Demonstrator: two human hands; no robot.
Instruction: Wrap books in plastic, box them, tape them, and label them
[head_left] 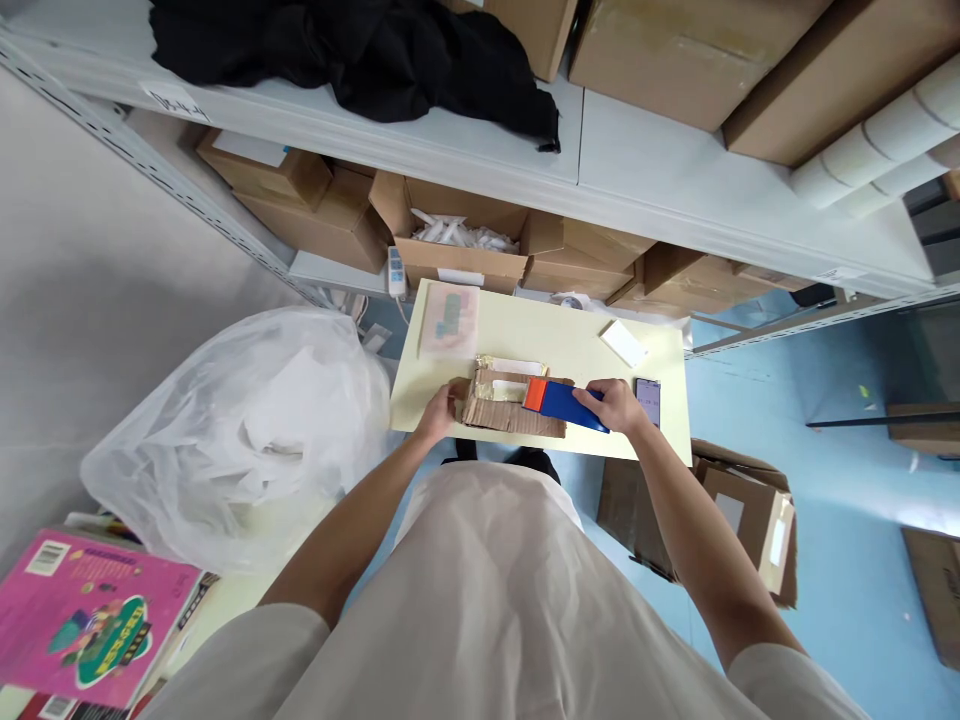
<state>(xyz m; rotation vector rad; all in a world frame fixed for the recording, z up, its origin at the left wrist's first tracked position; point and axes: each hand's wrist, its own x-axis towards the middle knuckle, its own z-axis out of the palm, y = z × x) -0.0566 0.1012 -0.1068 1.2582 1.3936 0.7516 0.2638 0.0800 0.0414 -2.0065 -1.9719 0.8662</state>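
Observation:
On the small pale-yellow table point(551, 335) lies a piece of brown corrugated cardboard point(517, 417), with white strips and yellowish, rough patches at its far side. My left hand point(444, 405) grips the cardboard's left edge, its fingers bent around the corner. My right hand point(616, 405) is closed on a flat blue tool with an orange end point(566, 402). The orange end points left and rests over the cardboard, close to the white strips. Whether it presses on the surface, I cannot tell.
A translucent pink-and-green packet point(450, 320) lies at the table's far left; a white box point(623, 344) and a phone point(648, 400) sit at the right. Behind stands a shelf point(480, 150) of cartons. A big plastic bag point(247, 430) is on my left, an open carton point(742, 520) on my right.

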